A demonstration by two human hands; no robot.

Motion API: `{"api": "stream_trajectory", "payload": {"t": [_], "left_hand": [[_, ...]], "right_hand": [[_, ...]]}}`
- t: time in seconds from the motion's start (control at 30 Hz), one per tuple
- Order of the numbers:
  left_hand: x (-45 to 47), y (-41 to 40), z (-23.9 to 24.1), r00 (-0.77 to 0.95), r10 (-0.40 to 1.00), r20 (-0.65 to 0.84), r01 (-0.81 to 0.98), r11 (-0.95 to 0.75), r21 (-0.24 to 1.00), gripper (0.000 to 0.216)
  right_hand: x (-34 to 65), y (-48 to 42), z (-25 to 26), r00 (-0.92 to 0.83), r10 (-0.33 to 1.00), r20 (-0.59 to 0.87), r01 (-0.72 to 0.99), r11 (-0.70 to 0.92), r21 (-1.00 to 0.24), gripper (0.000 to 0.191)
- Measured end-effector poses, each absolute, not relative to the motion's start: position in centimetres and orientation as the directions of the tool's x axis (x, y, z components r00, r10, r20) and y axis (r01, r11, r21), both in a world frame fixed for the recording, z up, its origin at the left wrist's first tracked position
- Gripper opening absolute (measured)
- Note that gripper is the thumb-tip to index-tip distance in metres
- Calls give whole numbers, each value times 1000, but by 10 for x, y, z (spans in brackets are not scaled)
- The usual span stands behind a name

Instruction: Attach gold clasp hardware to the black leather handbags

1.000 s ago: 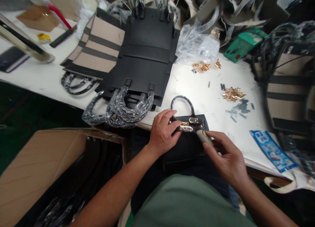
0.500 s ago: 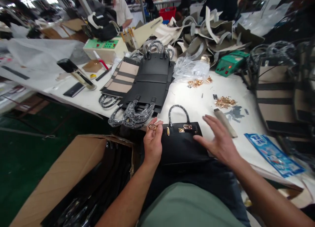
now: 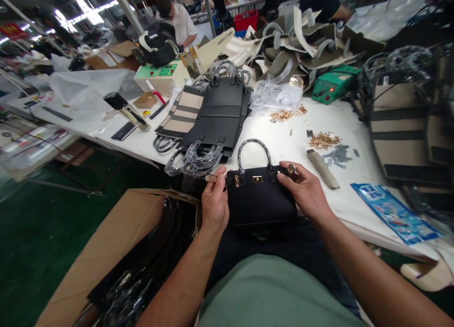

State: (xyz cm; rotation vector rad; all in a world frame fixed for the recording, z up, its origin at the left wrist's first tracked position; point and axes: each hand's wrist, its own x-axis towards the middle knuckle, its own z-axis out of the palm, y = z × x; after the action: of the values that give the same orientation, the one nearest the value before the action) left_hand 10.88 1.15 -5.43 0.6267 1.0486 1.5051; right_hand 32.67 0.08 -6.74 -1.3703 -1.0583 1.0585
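Note:
A small black handbag (image 3: 260,202) stands near the table's front edge, just in front of my body. Its upright handle (image 3: 253,142) is wrapped in clear film, and gold hardware (image 3: 257,179) sits along the top of its front. At the bag's upper left corner my left hand (image 3: 215,206) pinches a strap tipped with a gold metal fitting (image 3: 211,178). My right hand (image 3: 307,190) is closed on the opposite strap, whose round metal fitting (image 3: 291,169) shows between the fingers. The straps are mostly hidden by my fingers.
Black bag panels (image 3: 220,109) with wrapped handles lie stacked behind the bag. Gold fittings (image 3: 323,140), a grey bar (image 3: 323,168) and a blue packet (image 3: 395,212) lie to the right. A cardboard box (image 3: 106,251) of dark items stands at lower left. A person (image 3: 182,24) sits beyond the table.
My right hand, open and apart from the bag before, has moved left and closed on the right strap. My left hand has pulled its strap outward a little. The view has shifted slightly.

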Motion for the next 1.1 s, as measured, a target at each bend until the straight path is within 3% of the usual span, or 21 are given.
{"api": "stream_trajectory", "payload": {"t": [0.23,0.3,0.37,0.43,0.5,0.6,0.77,0.83,0.97,1.1], "left_hand": [[109,9,-50,-168,973,-158,-416,75,906,41],[106,8,-51,-189,981,-45,-223,2,975,39],[104,9,-51,-151,973,175,126,-157,980,35],[103,13,-52,26,922,386,445,-356,822,32],[105,22,-54,247,855,456,571,-508,644,31],[109,39,-66,409,820,400,599,-572,561,21],[106,57,-89,412,862,296,668,-506,545,14],[104,59,-94,397,871,290,668,-490,559,16],[103,62,-99,365,884,292,645,-467,605,17],[104,65,-103,356,881,310,650,-472,595,19]], "right_hand": [[329,-2,-66,217,976,-24,56,-37,-998,48],[329,-3,-66,215,977,-15,71,-31,-997,48],[328,-2,-67,212,977,13,104,-9,-995,46],[327,1,-70,207,977,58,155,26,-988,42],[327,7,-74,209,972,108,225,60,-973,38],[331,14,-79,193,963,186,415,91,-905,37],[359,8,-82,98,920,380,724,196,-662,40],[379,2,-85,116,897,427,836,144,-530,42],[417,4,-91,210,919,335,951,-114,-286,49],[430,24,-91,301,935,185,944,-264,-199,55]]}}
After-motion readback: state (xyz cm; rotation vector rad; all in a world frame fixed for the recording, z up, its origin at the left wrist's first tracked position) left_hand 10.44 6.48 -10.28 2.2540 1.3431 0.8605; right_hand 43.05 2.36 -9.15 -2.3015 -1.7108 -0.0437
